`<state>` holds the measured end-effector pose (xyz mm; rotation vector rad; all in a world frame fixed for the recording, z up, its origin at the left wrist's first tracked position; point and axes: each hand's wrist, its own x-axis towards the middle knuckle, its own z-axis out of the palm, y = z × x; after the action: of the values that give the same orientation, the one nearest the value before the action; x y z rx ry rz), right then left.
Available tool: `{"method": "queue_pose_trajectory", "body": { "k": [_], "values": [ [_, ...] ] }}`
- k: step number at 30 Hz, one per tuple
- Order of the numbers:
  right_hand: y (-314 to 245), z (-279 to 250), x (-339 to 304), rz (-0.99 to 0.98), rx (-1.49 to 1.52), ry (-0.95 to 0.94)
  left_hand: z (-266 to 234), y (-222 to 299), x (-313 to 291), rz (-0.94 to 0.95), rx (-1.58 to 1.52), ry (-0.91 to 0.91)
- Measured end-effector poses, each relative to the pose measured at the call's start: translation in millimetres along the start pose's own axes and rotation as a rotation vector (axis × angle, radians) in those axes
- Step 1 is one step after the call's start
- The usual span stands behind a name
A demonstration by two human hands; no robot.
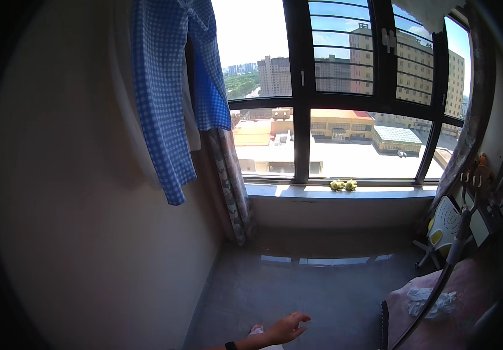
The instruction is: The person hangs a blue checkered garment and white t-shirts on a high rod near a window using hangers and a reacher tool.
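My left hand [288, 328] reaches in from the lower edge, pointing right over the grey floor. Its fingers are apart and slightly bent, with nothing in them; a black band [230, 346] circles the wrist. My right hand is out of view. Just left of the hand, part of a foot [256, 329] shows. To the hand's right, a crumpled white cloth [431, 303] lies on a pink bed cover [467, 286]. High on the left hangs a blue-and-white checked garment [164, 99], well away from the hand, with something white behind it.
A long dark pole or hose [432, 294] slants up past the bed to a grey upper part. Behind it stands a white-and-yellow chair [444, 224]. Two small yellow-green items [343, 185] sit on the windowsill [380, 191]. Curtains [228, 181] hang at both window sides.
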<state>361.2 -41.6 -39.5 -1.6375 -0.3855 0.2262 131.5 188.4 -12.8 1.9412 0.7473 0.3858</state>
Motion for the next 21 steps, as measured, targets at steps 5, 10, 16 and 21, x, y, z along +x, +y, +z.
{"method": "queue_pose_trajectory", "body": {
  "k": [5, 10, 16, 21],
  "values": [
    [-5.3, -70.4, -15.1, -0.048, -0.318, 0.219, 44.1, 31.0, 37.5, 0.178, 0.070, -0.175],
    [16.7, -120.4, -50.4, 0.123, -0.584, 0.518, 85.7, 83.9, 86.1, 0.306, 0.238, -0.598],
    [54.2, -141.6, -38.0, 0.338, -0.491, 0.574, 128.6, 125.5, 166.3, 0.556, 0.307, -0.596],
    [28.8, -159.6, 22.3, 0.345, -0.480, 0.682, 175.2, 153.7, 257.2, 0.563, 0.265, -0.554]
  ]
}}
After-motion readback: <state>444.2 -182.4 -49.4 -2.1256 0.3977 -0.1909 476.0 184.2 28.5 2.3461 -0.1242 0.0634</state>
